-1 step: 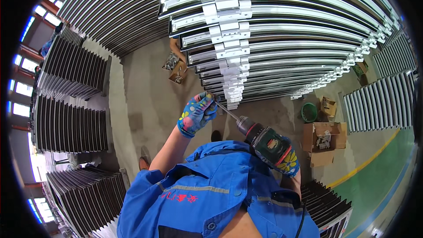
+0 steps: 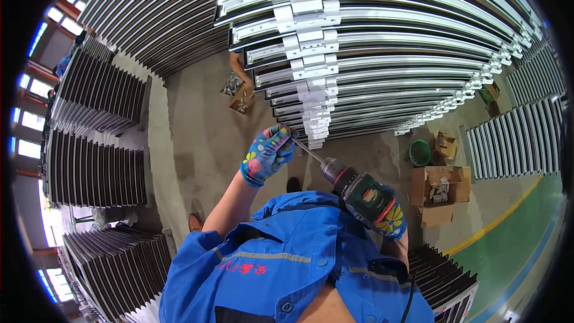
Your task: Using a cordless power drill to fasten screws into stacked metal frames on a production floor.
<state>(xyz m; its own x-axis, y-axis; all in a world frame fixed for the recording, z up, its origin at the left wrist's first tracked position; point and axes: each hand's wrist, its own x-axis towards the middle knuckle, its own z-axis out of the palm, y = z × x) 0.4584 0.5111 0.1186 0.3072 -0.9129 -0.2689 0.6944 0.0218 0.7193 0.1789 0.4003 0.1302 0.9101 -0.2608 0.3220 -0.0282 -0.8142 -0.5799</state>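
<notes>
My right hand, in a blue flowered glove, grips a dark green cordless drill in front of my chest. Its long thin bit points up and to the left. At the bit's tip, my left hand is closed in a pinch, in a matching glove; whatever lies between the fingertips is too small to make out. Just beyond both hands stands a tall row of white and dark metal frames, with white brackets along their near ends.
On the right are an open cardboard box of metal parts, a green basket and a smaller carton. Another person's arm reaches toward a parts box on the floor. Stacked dark frames line the left side.
</notes>
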